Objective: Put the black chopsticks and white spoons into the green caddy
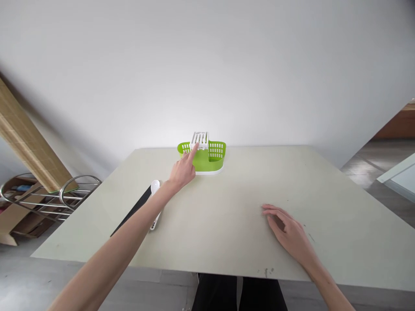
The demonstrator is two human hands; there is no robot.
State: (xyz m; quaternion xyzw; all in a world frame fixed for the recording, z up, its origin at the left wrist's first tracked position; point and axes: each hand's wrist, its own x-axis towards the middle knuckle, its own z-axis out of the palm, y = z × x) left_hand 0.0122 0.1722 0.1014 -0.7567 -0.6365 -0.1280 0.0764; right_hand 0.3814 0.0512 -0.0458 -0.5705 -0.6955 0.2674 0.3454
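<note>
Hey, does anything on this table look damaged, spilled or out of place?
Yes: dark marks spot the pale tabletop near its front edge, with smaller ones beside the right hand. They interrupt the plain surface; I can't tell stains from chips. The green basket stands upright.

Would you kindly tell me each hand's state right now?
Left hand: open, pointing at the white rack, holding nothing visible.
Right hand: loosely open at the table, holding nothing visible.

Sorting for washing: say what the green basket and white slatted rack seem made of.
Green basket: probably plastic, satin finish, given its even colour and regular holes. White slatted rack: likely plastic, smooth, from its uniform white bars; coated metal possible.
</note>
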